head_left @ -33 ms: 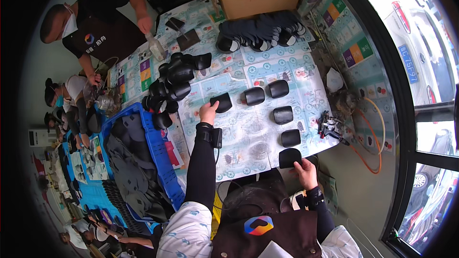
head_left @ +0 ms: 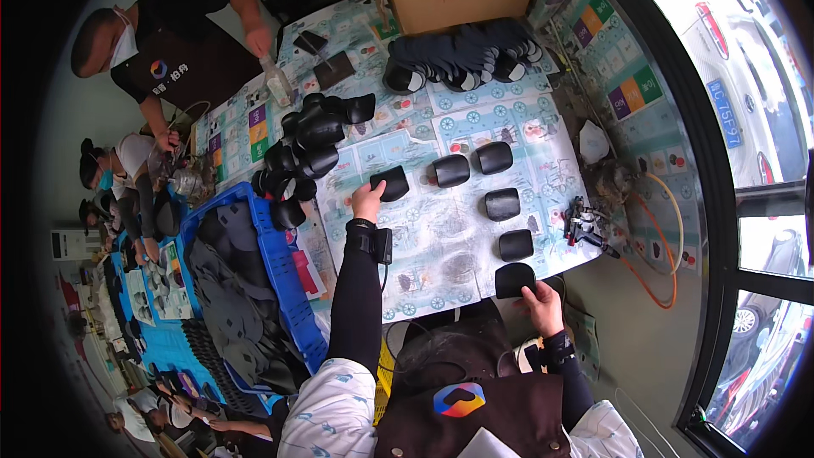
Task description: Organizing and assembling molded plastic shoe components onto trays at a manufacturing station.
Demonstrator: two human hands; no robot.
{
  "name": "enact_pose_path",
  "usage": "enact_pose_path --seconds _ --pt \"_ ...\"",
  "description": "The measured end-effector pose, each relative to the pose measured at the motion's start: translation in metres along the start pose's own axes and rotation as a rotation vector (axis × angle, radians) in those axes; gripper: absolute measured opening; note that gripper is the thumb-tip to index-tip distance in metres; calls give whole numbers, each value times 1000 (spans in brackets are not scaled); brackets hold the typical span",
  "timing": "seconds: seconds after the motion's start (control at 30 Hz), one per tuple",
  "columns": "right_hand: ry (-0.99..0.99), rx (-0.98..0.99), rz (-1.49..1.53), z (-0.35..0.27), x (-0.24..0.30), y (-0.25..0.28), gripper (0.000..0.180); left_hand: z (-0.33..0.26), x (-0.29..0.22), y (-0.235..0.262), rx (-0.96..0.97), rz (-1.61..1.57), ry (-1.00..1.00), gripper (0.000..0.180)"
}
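Item: black curved pads laid out in an arc on the patterned tabletop [head_left: 475,229], centre of the frame. My left hand [head_left: 368,201] reaches forward, fingers closed on the near edge of the leftmost pad [head_left: 390,182]. My right hand [head_left: 539,304] sits at the lower centre, pinching the nearest pad [head_left: 514,279] at the tabletop's near edge. Between them: four more pads [head_left: 500,203], apart from one another. To do this well, I judge: keep each piece flat, spaced like its neighbours, none overlapping. Heap of dark pieces [head_left: 309,153] lies upper left; blue crate [head_left: 280,288] at left.
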State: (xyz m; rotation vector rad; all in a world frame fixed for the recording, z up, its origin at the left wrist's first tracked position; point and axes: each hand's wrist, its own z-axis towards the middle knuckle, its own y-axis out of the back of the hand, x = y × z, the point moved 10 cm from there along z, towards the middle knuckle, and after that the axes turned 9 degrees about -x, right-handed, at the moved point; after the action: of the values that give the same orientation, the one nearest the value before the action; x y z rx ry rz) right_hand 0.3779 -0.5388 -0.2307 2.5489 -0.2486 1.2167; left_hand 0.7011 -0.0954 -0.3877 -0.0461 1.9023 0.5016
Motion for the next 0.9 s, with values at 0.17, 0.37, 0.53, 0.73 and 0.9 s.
enact_pose_path --seconds 0.17,0.37,0.53,0.73,0.9 --pt "-1 55 27 5 3 -14 16 1 14 26 38 49 -18 42" --pt "1 28 24 6 8 -10 17 -3 8 -4 81 97 -14 42" --pt "8 50 5 10 2 -11 15 -10 4 10 30 139 -107 42" --pt "-5 43 -8 5 3 -13 17 -28 -26 10 46 304 -89 45" --pt "0 52 -24 6 9 -20 18 -62 -85 24 -422 724 -492 42"
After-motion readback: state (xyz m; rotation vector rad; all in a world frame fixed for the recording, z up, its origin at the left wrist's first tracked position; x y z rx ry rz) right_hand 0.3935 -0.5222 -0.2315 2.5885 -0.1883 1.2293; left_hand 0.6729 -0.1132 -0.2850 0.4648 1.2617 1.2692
